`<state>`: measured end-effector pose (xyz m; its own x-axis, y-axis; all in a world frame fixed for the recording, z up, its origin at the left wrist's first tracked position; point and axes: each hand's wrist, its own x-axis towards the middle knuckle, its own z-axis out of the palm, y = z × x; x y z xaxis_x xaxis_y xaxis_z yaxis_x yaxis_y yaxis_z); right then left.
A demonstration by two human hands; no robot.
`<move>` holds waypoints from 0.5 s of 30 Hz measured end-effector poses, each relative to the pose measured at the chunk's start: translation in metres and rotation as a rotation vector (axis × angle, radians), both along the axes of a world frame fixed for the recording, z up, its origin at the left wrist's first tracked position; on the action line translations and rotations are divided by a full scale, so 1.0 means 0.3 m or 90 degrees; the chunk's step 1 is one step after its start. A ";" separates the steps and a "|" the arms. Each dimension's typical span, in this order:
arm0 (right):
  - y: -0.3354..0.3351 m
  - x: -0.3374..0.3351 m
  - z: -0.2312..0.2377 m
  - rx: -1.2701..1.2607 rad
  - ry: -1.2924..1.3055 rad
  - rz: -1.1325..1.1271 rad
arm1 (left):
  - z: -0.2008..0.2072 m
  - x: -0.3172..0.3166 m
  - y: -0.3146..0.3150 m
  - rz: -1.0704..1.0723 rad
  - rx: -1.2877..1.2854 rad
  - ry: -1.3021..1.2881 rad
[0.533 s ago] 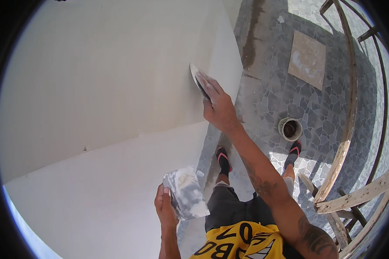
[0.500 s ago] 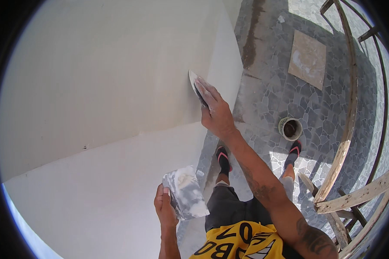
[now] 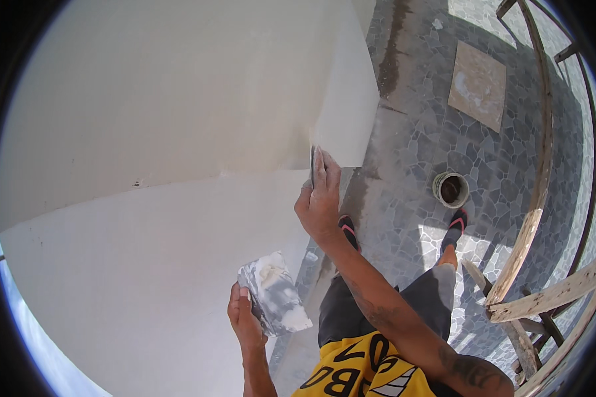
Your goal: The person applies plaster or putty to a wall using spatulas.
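The right hand is gripping one thin scraper near the corner of the pale wall; the scraper is showing almost edge-on, its long axis running nearly straight up the view and its tip pointing away from the person. The left hand is holding one putty-smeared plate by its left side, the plate's long axis slanting toward the lower right. One bucket and one stained board are resting on the floor. Fingers are hiding much of the scraper, leaving its contact with the wall hard to make out; the right forearm is covering part of the left leg.
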<state>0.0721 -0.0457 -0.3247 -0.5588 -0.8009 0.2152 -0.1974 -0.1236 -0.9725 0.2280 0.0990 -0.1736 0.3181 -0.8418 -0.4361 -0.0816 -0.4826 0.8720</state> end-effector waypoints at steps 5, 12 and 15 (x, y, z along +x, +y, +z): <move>-0.041 0.176 0.003 0.044 0.115 -0.068 | -0.008 0.011 0.009 0.026 0.003 -0.031; 0.061 -0.062 -0.001 0.106 -0.030 0.046 | -0.020 0.003 0.005 0.033 -0.022 -0.012; -0.044 -0.170 0.005 0.378 -0.207 0.162 | -0.015 0.016 0.009 0.009 -0.033 0.005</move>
